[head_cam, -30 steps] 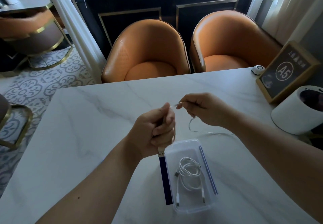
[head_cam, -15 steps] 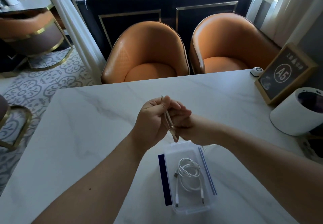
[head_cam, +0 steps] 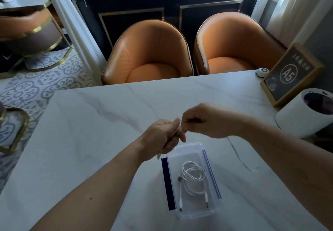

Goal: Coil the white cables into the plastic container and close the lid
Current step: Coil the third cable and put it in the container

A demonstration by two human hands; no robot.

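A clear plastic container (head_cam: 207, 151) with blue side clips lies on the marble table, near me. Inside it rests a coiled white cable (head_cam: 193, 175) with its plugs toward me. Just above the container's far end, my left hand (head_cam: 163, 137) is closed around a second white cable (head_cam: 237, 154). My right hand (head_cam: 207, 121) pinches that same cable beside the left fingertips. The cable's loose tail trails under my right forearm and down onto the table at the right. No lid can be made out.
A white cylindrical bin (head_cam: 306, 113) and a framed "A5" sign (head_cam: 290, 74) stand at the table's right edge, with a small round white device (head_cam: 261, 72) behind them. Two orange chairs (head_cam: 149, 54) face the table's far side.
My right hand has drawn away to the right from the left fist, pulling the cable along. The loose tail now lies further right on the table.
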